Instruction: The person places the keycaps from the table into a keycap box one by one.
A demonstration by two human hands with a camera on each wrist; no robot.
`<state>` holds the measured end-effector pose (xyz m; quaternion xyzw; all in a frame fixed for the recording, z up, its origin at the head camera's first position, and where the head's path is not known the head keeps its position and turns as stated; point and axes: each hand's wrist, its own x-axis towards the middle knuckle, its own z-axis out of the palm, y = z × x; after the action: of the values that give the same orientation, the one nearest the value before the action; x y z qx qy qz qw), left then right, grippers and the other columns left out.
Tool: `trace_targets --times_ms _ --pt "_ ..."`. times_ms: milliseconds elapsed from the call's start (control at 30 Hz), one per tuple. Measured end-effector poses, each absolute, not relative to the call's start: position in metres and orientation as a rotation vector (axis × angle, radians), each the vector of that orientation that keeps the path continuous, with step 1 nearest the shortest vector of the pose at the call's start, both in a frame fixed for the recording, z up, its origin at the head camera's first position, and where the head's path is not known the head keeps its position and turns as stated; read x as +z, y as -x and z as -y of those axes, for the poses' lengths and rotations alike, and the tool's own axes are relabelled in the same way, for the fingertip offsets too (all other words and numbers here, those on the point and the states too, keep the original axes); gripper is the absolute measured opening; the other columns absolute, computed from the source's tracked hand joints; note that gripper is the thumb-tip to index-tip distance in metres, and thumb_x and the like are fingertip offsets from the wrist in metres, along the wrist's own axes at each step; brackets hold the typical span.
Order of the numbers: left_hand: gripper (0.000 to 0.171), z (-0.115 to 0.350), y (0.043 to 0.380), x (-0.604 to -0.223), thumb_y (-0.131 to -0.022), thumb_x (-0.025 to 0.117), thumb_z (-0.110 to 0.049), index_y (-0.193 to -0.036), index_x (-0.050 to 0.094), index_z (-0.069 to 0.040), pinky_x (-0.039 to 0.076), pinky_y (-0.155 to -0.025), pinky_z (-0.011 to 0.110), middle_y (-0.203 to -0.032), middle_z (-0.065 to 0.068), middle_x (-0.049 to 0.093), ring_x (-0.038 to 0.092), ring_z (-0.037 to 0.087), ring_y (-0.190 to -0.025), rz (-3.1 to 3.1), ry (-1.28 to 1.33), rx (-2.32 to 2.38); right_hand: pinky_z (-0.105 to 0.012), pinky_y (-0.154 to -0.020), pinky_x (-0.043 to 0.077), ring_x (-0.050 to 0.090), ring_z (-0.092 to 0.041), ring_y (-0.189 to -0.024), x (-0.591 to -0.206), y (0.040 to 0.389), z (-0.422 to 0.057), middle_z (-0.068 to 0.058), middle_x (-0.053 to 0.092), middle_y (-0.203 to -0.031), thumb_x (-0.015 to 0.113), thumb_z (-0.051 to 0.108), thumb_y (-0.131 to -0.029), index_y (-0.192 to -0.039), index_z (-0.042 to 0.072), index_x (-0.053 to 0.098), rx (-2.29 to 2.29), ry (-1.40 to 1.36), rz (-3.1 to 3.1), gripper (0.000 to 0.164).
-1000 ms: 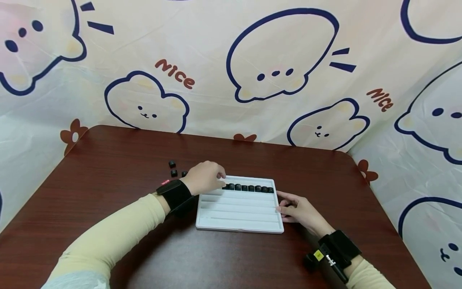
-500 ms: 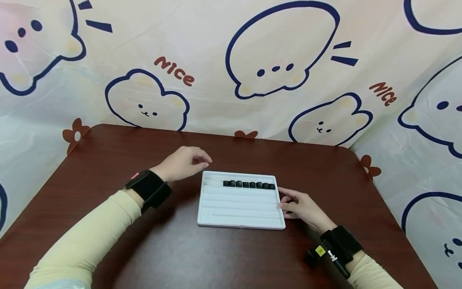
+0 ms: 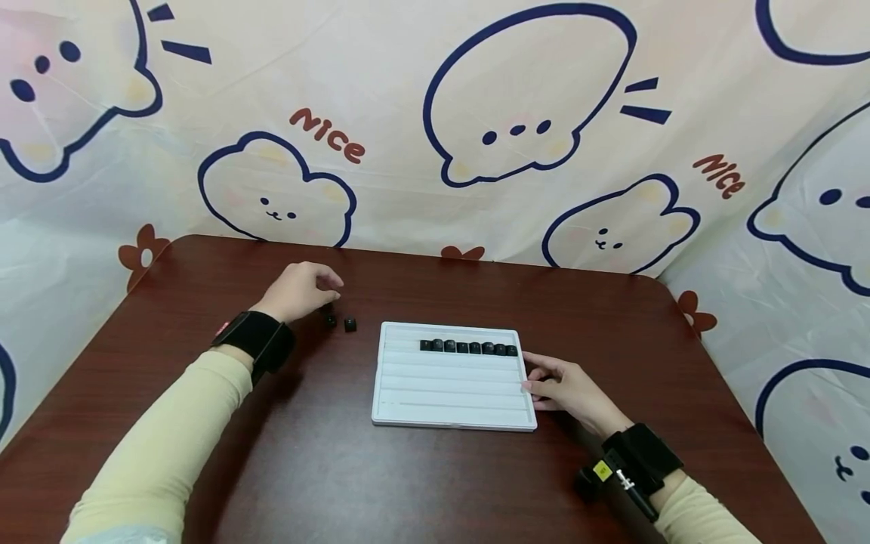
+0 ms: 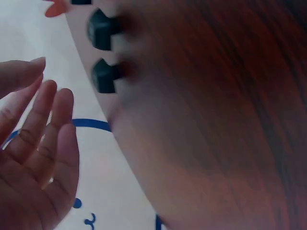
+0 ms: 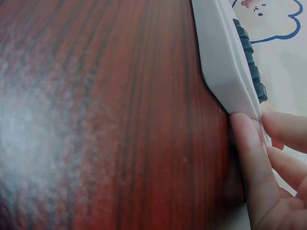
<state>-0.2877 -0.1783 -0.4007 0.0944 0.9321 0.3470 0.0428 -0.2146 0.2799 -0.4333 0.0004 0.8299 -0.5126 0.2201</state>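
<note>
A white tray [image 3: 448, 404] with ridged rows lies on the table. Along its back row, toward the right, stands a line of several black keycaps [image 3: 463, 347]. My right hand [image 3: 574, 394] holds the tray's right edge, thumb and fingers at the rim, as the right wrist view of the tray [image 5: 223, 72] shows. Left of the tray, my left hand [image 3: 297, 292] hovers by a few loose keycaps [image 3: 350, 325], fingers loosely bent and nothing between them. In the left wrist view the loose keycaps [image 4: 103, 76] stand beyond the fingertips.
The dark wooden table [image 3: 306, 468] ends at a cartoon-printed cloth [image 3: 394, 91] behind and at both sides. Each wrist carries a black strap; the right strap [image 3: 642, 457] has a small device on it.
My left hand has left the tray's back row and moved left to the loose keycaps, its fingers empty. The right hand stays on the tray's edge.
</note>
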Motion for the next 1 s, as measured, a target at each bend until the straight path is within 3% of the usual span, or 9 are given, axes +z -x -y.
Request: trace_targets --times_ms 233,667,1000 --pt "0.027 0.182 0.29 -0.404 -0.093 0.075 -0.014 -0.117 0.073 0.001 0.044 -0.103 0.055 -0.121 0.021 0.068 0.058 0.035 -0.113 -2.851 -0.181 0.962 -0.033 -0.073 0.061 0.064 -0.018 -0.081 -0.434 0.214 -0.278 -0.016 0.056 -0.107 0.068 0.001 -0.097 -0.154 -0.005 0.039 -1.427 -0.019 -2.292 0.064" --pt "0.024 0.185 0.288 -0.414 -0.092 0.076 -0.01 -0.115 0.075 -0.003 0.048 -0.095 0.055 -0.114 0.017 0.07 0.06 0.033 -0.107 -2.842 -0.138 0.878 -0.033 -0.073 0.06 0.063 -0.018 -0.085 -0.432 0.214 -0.279 -0.016 0.057 -0.109 0.069 0.003 -0.098 -0.154 -0.003 0.04 -1.432 -0.022 -2.287 0.064" --pt "0.021 0.185 0.288 -0.417 -0.092 0.074 -0.005 -0.112 0.075 0.001 0.047 -0.098 0.054 -0.113 0.019 0.07 0.06 0.034 -0.105 -2.854 -0.174 0.905 -0.033 -0.073 0.06 0.064 -0.019 -0.082 -0.431 0.213 -0.278 -0.015 0.055 -0.107 0.07 0.004 -0.097 -0.154 -0.004 0.04 -1.413 -0.033 -2.302 0.065"
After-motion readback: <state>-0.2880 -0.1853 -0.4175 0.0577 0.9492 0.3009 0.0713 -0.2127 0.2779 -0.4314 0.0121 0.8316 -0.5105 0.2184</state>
